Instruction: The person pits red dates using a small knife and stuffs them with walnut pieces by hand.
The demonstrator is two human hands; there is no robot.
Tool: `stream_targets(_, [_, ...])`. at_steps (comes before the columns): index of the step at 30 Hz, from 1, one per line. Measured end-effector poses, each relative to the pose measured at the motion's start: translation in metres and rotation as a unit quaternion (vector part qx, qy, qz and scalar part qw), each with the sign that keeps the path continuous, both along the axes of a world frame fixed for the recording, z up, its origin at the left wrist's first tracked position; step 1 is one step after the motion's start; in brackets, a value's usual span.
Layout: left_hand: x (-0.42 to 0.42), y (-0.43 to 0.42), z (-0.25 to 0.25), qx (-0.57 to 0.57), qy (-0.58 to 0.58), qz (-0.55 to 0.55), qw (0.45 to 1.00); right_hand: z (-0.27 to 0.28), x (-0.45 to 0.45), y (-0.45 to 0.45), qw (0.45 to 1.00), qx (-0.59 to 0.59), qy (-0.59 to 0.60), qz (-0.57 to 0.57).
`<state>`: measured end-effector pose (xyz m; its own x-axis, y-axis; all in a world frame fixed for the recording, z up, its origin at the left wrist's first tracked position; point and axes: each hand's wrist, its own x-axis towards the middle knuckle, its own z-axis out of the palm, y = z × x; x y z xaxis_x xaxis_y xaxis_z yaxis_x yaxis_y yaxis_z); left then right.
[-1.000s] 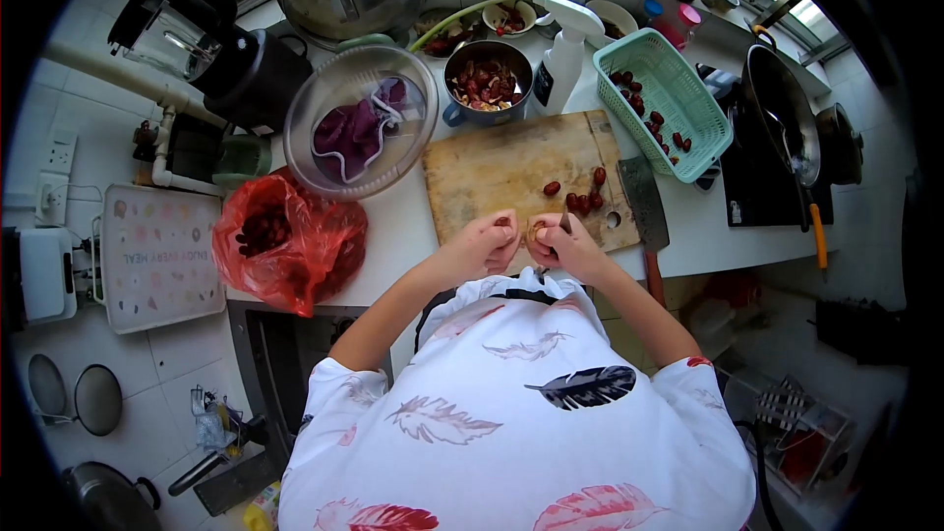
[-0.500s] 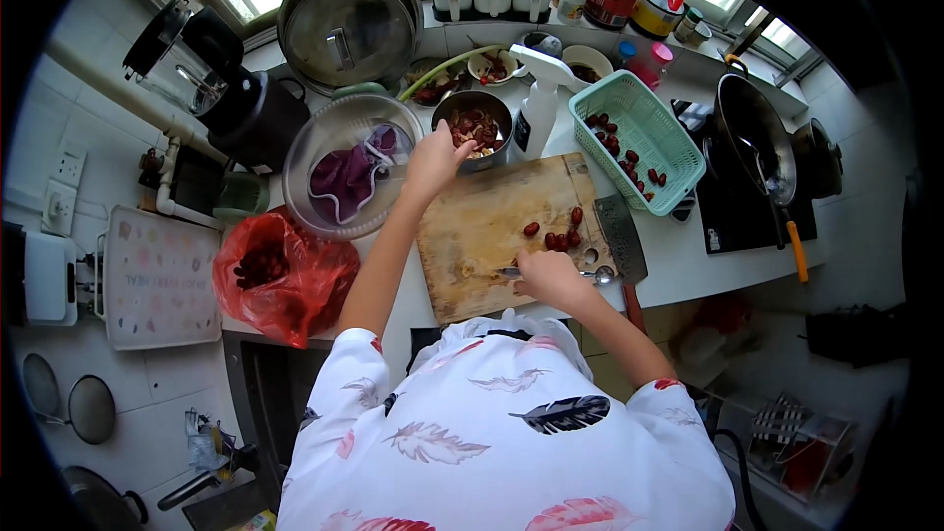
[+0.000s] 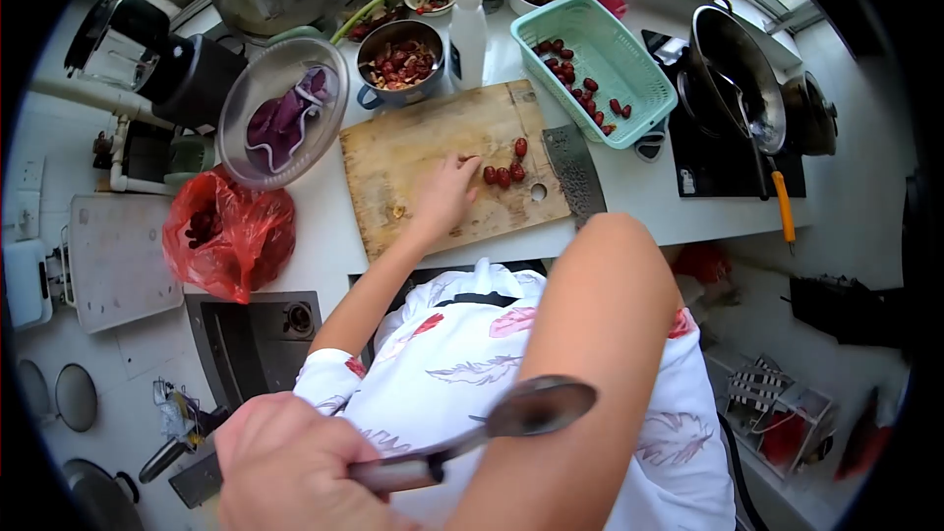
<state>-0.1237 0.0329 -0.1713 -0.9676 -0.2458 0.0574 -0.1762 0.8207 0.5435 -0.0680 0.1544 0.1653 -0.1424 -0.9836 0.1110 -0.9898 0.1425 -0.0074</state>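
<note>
Leaving the bowl (image 3: 411, 94), the left hand (image 3: 444, 199) settled with red dates (image 3: 503, 178) just beside it, its pinch unclear to me, while the right hand (image 3: 295, 467), clenched round a spoon (image 3: 539, 406), rose away, seemingly pausing work.

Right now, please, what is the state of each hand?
Left hand: at the board; whether open or holding something cannot be told.
Right hand: closed, holding the spoon.
</note>
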Motion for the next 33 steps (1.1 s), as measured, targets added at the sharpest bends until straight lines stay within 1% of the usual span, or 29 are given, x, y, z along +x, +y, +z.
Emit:
stream_targets(2, [0.0, 0.011, -0.007, 0.027, 0.029, 0.034, 0.999, 0.006, -0.004, 0.013, 1.0, -0.002, 0.012, -0.003])
stream_targets(3, [-0.002, 0.014, -0.005, 0.03, 0.017, 0.053, 0.998, 0.007, -0.007, 0.018, 1.0, -0.002, 0.018, -0.005])
stream_targets(7, [-0.01, 0.023, -0.012, -0.003, 0.024, 0.092, 0.995, 0.012, -0.018, 0.047, 0.998, -0.005, 0.058, -0.002])
stream_targets(9, [-0.009, 0.02, -0.017, 0.047, 0.043, 0.107, 0.992, 0.013, -0.031, 0.065, 0.994, -0.007, 0.106, 0.032])
stream_targets(10, [-0.007, 0.02, -0.015, 0.04, 0.042, 0.116, 0.992, 0.011, -0.036, 0.071, 0.995, 0.008, 0.086, 0.044])
stream_targets(11, [-0.006, 0.021, -0.013, 0.122, 0.053, 0.152, 0.979, 0.008, -0.041, 0.077, 0.996, 0.024, 0.064, 0.054])
stream_targets(12, [-0.008, 0.025, -0.007, 0.207, 0.068, 0.184, 0.959, -0.004, -0.045, 0.081, 0.997, 0.065, -0.007, 0.05])
stream_targets(13, [-0.008, 0.028, 0.0, 0.206, 0.073, 0.183, 0.958, -0.024, -0.061, 0.079, 0.996, 0.065, -0.024, 0.064])
stream_targets(14, [-0.005, 0.03, 0.01, 0.309, 0.116, 0.206, 0.921, -0.044, -0.08, 0.075, 0.986, 0.126, -0.078, 0.083])
stream_targets(15, [-0.002, 0.032, 0.021, 0.407, 0.158, 0.225, 0.871, -0.074, -0.109, 0.07, 0.969, 0.1, -0.183, 0.13])
stream_targets(16, [0.004, 0.036, 0.036, 0.406, 0.164, 0.225, 0.87, -0.095, -0.128, 0.065, 0.962, 0.111, -0.225, 0.112])
stream_targets(17, [0.012, 0.039, 0.056, 0.448, 0.168, 0.212, 0.852, -0.124, -0.142, 0.062, 0.95, 0.114, -0.289, 0.045])
stream_targets(18, [0.02, 0.043, 0.075, 0.487, 0.172, 0.199, 0.833, -0.145, -0.154, 0.064, 0.935, 0.058, -0.349, -0.008])
stream_targets(19, [0.028, 0.047, 0.097, 0.509, 0.165, 0.201, 0.821, -0.157, -0.159, 0.067, 0.911, 0.005, -0.41, -0.052])
stream_targets(20, [0.035, 0.051, 0.115, 0.531, 0.158, 0.202, 0.808, -0.152, -0.159, 0.071, 0.858, -0.018, -0.503, -0.099])
stream_targets(22, [0.047, 0.058, 0.133, 0.539, 0.209, 0.173, 0.798, -0.133, -0.152, 0.087, 0.798, -0.099, -0.592, -0.057])
stream_targets(23, [0.052, 0.06, 0.145, 0.539, 0.221, 0.168, 0.795, -0.125, -0.148, 0.095, 0.779, -0.219, -0.586, 0.044])
stream_targets(24, [0.055, 0.062, 0.156, 0.541, 0.231, 0.162, 0.792, -0.118, -0.139, 0.104, 0.702, -0.312, -0.63, 0.112])
stream_targets(25, [0.058, 0.064, 0.166, 0.539, 0.228, 0.164, 0.794, -0.092, -0.142, 0.105, 0.638, -0.332, -0.645, 0.258])
stream_targets(26, [0.06, 0.066, 0.175, 0.558, 0.226, 0.162, 0.782, -0.075, -0.137, 0.106, 0.561, -0.357, -0.658, 0.354])
stream_targets(27, [0.061, 0.066, 0.18, 0.577, 0.224, 0.159, 0.769, -0.066, -0.133, 0.101, 0.463, -0.379, -0.645, 0.475])
stream_targets(29, [0.061, 0.065, 0.184, 0.572, 0.229, 0.132, 0.777, -0.038, -0.118, 0.093, 0.371, -0.433, -0.597, 0.564])
stream_targets(30, [0.06, 0.064, 0.186, 0.567, 0.241, 0.108, 0.78, -0.021, -0.109, 0.093, 0.385, -0.471, -0.58, 0.542])
stream_targets(31, [0.061, 0.063, 0.189, 0.567, 0.237, 0.106, 0.782, -0.016, -0.105, 0.097, 0.386, -0.475, -0.578, 0.539])
stream_targets(33, [0.062, 0.061, 0.196, 0.624, 0.217, 0.119, 0.741, -0.009, -0.098, 0.1, 0.372, -0.482, -0.608, 0.509])
